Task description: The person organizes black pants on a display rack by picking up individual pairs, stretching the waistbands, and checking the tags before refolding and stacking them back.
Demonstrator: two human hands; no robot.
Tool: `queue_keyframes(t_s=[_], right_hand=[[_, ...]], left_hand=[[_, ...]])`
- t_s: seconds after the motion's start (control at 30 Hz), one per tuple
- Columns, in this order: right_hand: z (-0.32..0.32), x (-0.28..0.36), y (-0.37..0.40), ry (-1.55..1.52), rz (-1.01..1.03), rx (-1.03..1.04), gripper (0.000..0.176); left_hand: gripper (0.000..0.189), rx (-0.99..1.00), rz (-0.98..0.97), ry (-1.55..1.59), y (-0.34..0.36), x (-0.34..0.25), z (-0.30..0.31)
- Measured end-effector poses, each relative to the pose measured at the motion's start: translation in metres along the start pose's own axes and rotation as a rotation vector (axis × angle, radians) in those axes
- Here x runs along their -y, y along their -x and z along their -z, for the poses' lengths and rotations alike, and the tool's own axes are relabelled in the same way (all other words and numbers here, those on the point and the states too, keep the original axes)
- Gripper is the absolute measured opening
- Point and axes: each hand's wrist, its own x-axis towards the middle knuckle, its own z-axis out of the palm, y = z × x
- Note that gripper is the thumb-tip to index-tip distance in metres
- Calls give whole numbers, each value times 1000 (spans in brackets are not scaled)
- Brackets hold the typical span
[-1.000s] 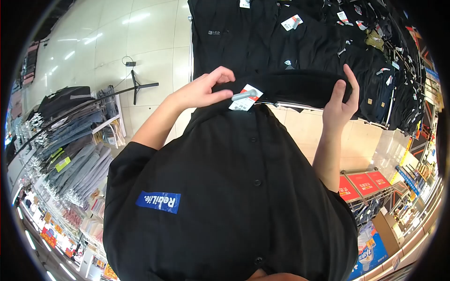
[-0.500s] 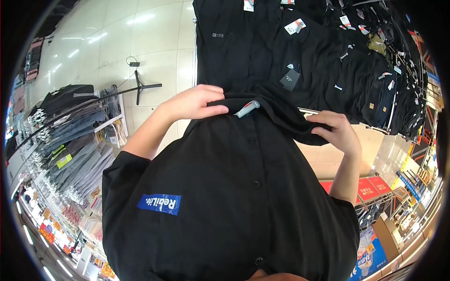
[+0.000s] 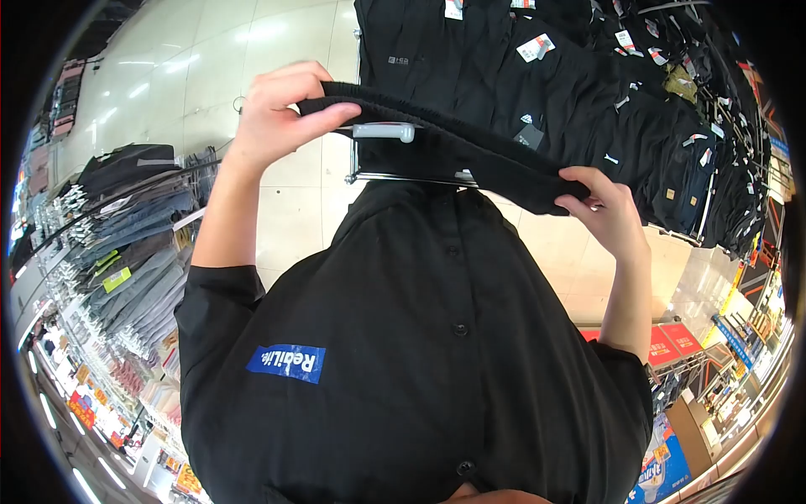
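Black cloth makes up the held garment (image 3: 470, 143), a long gathered band stretched on a slant above the near edge of the display tabletop (image 3: 403, 177), its left end higher in view and past the near left corner. The left hand (image 3: 290, 113) is closed on that end, fingers wrapped over the far side and thumb laid along the near side. The right hand (image 3: 606, 210) pinches the opposite end between thumb and fingertips. Gripping both ends seems to be what keeps the band spread and nearly straight instead of drooping in the middle. A grey security tag (image 3: 384, 132) sits against the band near the left thumb, presumably fastened through the fabric. Whether the garment is trousers or shorts cannot be told.

Beyond it, black clothes (image 3: 470, 63) cover the tabletop toward its far edge, overlapping, likely so that their white paper tags (image 3: 536, 48) stay readable. Off the left edge, jeans (image 3: 147, 290) hang in a tight row, apparently to save space. Red signs (image 3: 676, 340) stand beyond the right forearm.
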Motion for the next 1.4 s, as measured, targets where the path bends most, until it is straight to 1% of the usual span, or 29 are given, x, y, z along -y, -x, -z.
queue_keyframes(t_s=[0.03, 0.07, 0.1, 0.17, 0.2, 0.23, 0.3, 0.33, 0.37, 0.43, 0.5, 0.57, 0.63, 0.67, 0.77, 0.8, 0.83, 0.9, 0.97, 1.03, 1.1, 1.13, 1.17, 1.2, 1.23, 1.3, 1.33, 1.37, 1.4], right_hand=[[-1, 3, -3, -43, -176, 73, 24], [-3, 6, -6, -57, -116, 131, 23], [-5, 5, -7, -60, -114, 134, 23], [-11, 2, -11, 111, 147, 169, 22], [-13, 1, -13, 157, 232, 87, 23], [-12, -1, -14, 154, 230, 87, 23], [2, -7, -16, 248, 427, -10, 32], [9, -11, -16, 273, 507, -68, 41], [17, -14, -14, 314, 544, -144, 46], [36, -24, -7, 410, 550, -254, 42], [53, -34, 3, 412, 503, -307, 38], [63, -33, 10, 405, 470, -292, 36], [62, -6, 2, 372, 521, -305, 35], [55, 12, -4, 307, 535, -309, 35], [55, 26, 3, 309, 532, -241, 34], [57, 21, 4, 267, 535, -243, 33], [63, 12, 10, 271, 538, -245, 33], [73, -7, 24, 361, 354, -304, 32], [65, -2, 19, 325, 367, -300, 32], [50, 5, 13, 358, 344, -253, 35], [39, -7, 16, 357, 338, -284, 37], [34, -7, 19, 244, 214, -331, 38], [30, -7, 22, 129, 91, -373, 39], [28, -7, 24, 125, 94, -375, 39], [27, -6, 27, 61, 76, -401, 33], [26, -3, 37, -65, 35, -454, 29], [33, 9, 38, 90, 56, -404, 40], [36, 8, 44, 89, 52, -406, 40], [41, 3, 50, 151, 166, -414, 39]], left_hand=[[38, 1, 3, 1, -5, -6, 5], [38, -4, -86, -64, -11, -12, 9], [39, -10, -175, -131, -15, -18, 12], [39, -33, -176, -166, -19, -28, 17], [38, -52, -238, -163, -19, -30, 21], [37, -69, -302, -159, -18, -31, 24], [37, -33, -326, -225, -13, -34, 30], [38, -18, -335, -278, -10, -39, 33], [39, -2, -343, -330, -7, -44, 37], [40, 12, -331, -334, 4, -46, 52], [41, -51, -255, -349, 19, -41, 62], [45, -49, -245, -393, 23, -45, 59], [49, -12, -270, -289, 13, -56, 40], [52, -22, -337, -250, 4, -63, 31], [51, -64, -373, -277, 1, -67, 43], [51, -70, -352, -308, 6, -61, 50], [49, -129, -250, -440, 16, -55, 54], [47, -119, -138, -565, 24, -38, 56], [45, -74, -95, -493, 23, -32, 33], [44, 48, -164, -447, 7, -43, 13], [39, 73, -209, -504, -7, -51, 6], [39, 75, -212, -508, -11, -54, 8], [35, 89, -148, -506, -14, -57, 10], [32, 102, -82, -503, -16, -60, 12], [32, 103, -81, -507, -18, -68, 12], [28, 94, 106, -478, -19, -82, 9], [28, 96, 104, -478, -19, -81, 11], [30, 147, 10, -457, -16, -79, 16], [33, 196, -84, -435, -13, -76, 22]])
